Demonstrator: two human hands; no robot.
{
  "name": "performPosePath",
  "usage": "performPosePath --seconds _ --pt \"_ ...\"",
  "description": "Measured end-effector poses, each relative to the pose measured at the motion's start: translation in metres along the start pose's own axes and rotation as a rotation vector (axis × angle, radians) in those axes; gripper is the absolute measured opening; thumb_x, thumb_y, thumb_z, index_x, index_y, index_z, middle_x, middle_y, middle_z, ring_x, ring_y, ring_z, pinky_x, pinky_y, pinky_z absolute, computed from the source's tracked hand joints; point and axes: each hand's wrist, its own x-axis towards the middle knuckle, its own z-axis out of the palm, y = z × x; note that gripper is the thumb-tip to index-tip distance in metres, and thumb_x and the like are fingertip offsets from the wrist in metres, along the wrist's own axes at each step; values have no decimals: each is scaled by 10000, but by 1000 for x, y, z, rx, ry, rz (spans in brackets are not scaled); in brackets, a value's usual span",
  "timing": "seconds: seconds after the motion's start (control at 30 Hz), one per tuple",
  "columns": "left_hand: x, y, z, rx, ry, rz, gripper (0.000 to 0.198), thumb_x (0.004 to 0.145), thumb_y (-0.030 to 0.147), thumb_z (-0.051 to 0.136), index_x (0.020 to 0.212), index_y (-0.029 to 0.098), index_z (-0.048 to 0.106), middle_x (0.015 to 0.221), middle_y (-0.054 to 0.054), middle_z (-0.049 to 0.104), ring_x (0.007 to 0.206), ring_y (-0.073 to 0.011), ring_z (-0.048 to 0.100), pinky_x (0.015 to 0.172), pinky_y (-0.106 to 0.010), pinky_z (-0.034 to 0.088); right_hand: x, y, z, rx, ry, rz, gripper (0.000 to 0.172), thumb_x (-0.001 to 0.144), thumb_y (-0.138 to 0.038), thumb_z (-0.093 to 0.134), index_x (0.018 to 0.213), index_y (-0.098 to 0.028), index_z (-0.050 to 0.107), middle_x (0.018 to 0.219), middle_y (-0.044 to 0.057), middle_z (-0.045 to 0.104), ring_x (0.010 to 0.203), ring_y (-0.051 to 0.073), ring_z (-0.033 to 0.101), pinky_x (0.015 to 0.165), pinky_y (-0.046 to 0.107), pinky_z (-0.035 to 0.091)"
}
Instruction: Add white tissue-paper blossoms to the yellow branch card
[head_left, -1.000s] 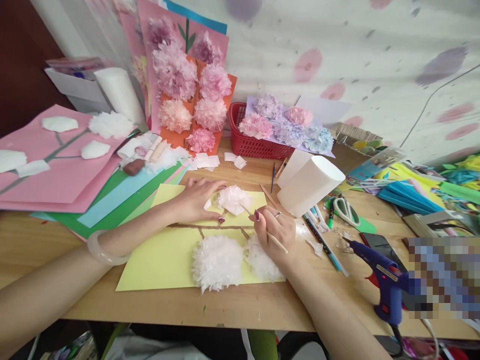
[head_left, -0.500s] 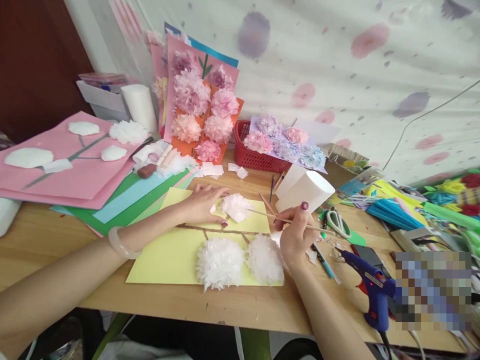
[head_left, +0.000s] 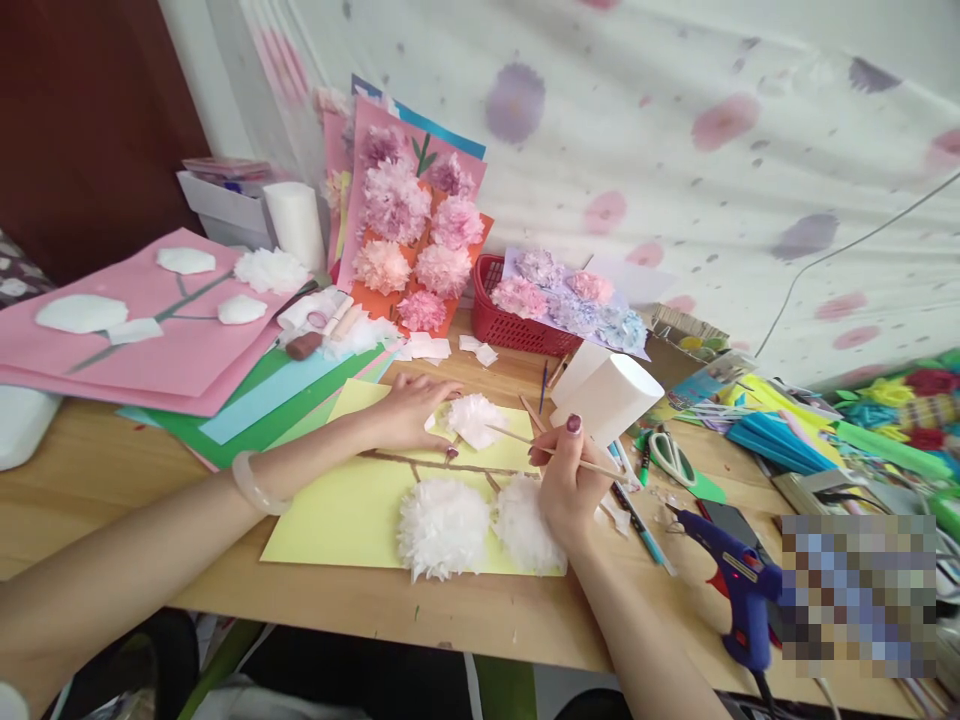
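On a sheet of yellow paper [head_left: 330, 530] with a brown drawn stem, my left hand [head_left: 420, 412] lies with thumb and fingers apart, beside a small white tissue-paper flower [head_left: 475, 420]. Pinched in my right hand [head_left: 574, 490] is a thin wooden stick [head_left: 516, 437]; its tip is at or very near that flower's right side. Below the stem sit two bigger white tissue flowers, one fluffy [head_left: 442, 528] on the left and the other [head_left: 521, 520] partly covered by my right hand.
A blue glue gun [head_left: 739, 575] and scissors [head_left: 671, 457] lie at the right. Behind my right hand is a white paper roll [head_left: 615, 395]. A red basket [head_left: 517, 325] stands at the back; pink paper [head_left: 172, 365] with white shapes lies left.
My right hand has shifted slightly left, and the stick now shows less length beyond my fingers. My left hand stays by the small flower. The whole view has turned slightly.
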Motion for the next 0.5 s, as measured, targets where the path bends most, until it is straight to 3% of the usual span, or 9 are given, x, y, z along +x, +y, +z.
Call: performPosePath --seconds 0.2,0.3,0.4,0.5 --pt "-1 3 0 21 3 -10 811 723 453 784 1412 214 432 1434 -143 558 1340 -372 433 1056 -482 281 5 2 -5 -44 47 -29 591 1003 -540 398 582 -181 605 487 8 574 436 139 552 461 267 407" --pt "0 1 1 9 76 47 645 699 465 806 1242 226 551 1392 -128 586 1314 -358 457 1060 -492 295 6 0 -7 -25 83 -66 575 1002 -508 427 561 -183 602 460 0 548 416 138 527 440 270 386" --pt "4 -6 -8 -23 344 101 215 814 398 704 850 219 590 1198 -86 663 1188 -272 543 1024 -431 359 4 3 -9 31 65 -180 561 1016 -456 416 557 -190 599 471 1 557 433 140 539 470 278 403" --pt "7 -23 -30 12 600 -10 217 882 241 548 669 224 511 909 -51 673 966 -212 610 936 -378 427 1 7 -11 72 -23 -307 527 1031 -403 375 606 -200 613 534 8 598 470 140 560 504 281 421"
